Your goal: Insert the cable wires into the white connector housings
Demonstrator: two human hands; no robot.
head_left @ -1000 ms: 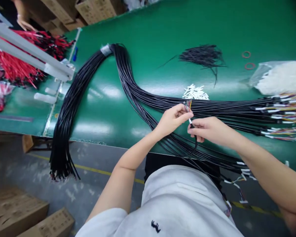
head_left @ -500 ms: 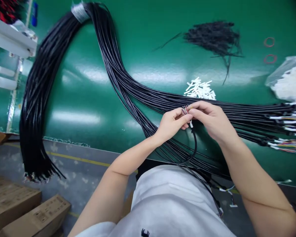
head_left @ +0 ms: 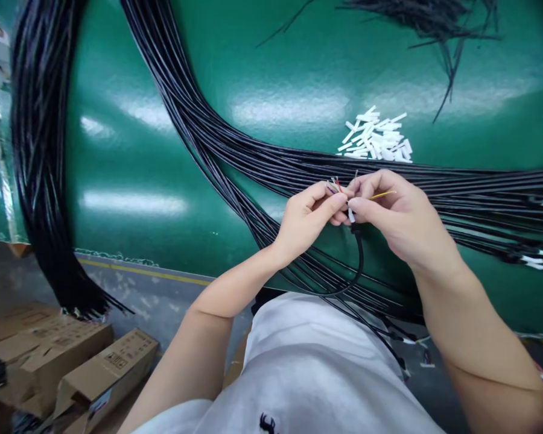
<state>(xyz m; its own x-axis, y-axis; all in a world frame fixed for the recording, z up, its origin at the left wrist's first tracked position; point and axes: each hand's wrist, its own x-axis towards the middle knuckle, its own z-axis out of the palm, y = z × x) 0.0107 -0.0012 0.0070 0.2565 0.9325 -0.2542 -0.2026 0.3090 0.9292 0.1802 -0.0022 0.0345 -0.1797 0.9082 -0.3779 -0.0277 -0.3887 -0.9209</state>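
Observation:
My left hand (head_left: 308, 212) pinches thin coloured wires (head_left: 336, 184), red, white and purple among them, at the end of a black cable (head_left: 360, 253). Pressed close beside it, my right hand (head_left: 391, 208) is closed on the same wire end, and a yellow wire (head_left: 384, 194) sticks out across its fingers. Just below the fingertips a short white sleeve (head_left: 352, 216) sits where the wires leave the black jacket. From there the cable curves down and back to the left. The fingertips hide exactly which wires each hand grips.
A thick bundle of black cables (head_left: 235, 135) runs across the green table (head_left: 131, 163) behind my hands. White tube pieces (head_left: 377, 137) lie beyond it, with black strips (head_left: 416, 15) farther back. Another cable bundle (head_left: 40, 150) hangs over the left edge above cardboard boxes (head_left: 108, 374).
The view has shifted closer to the table. The coloured wires are now fanned apart, with a yellow one pointing right across my right hand. Both hands stay together at the cable end.

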